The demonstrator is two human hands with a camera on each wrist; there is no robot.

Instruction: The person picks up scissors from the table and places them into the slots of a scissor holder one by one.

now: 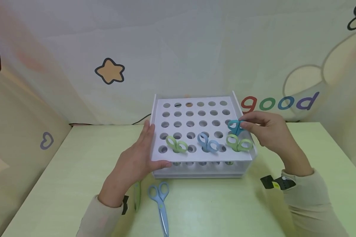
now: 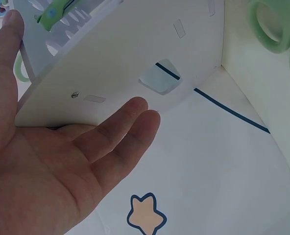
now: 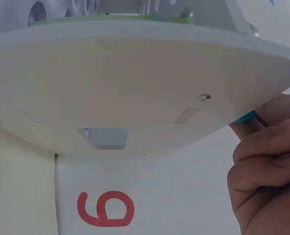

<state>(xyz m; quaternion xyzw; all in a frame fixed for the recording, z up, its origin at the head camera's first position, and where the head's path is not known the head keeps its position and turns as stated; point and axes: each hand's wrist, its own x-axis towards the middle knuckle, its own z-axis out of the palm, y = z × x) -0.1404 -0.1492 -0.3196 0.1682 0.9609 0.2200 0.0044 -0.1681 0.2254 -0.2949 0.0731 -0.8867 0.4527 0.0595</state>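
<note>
A white rack (image 1: 195,130) with rows of round holes stands on the table. My right hand (image 1: 268,133) pinches the handles of teal scissors (image 1: 235,127) over the right side of the rack, points downward; in the right wrist view only a bit of teal (image 3: 245,117) shows by the fingers. My left hand (image 1: 136,158) rests against the rack's left side, fingers extended and thumb across the front corner. Handles of green scissors (image 1: 176,144), light blue scissors (image 1: 208,143) and other green scissors (image 1: 239,144) stick up from the front-row holes.
Light blue scissors (image 1: 162,205) lie on the table (image 1: 213,204) before the rack, and green scissors (image 1: 137,196) lie beside them, partly behind my left wrist. A printed cloth (image 1: 172,49) hangs behind the table. A dark cord (image 1: 140,119) runs along its foot.
</note>
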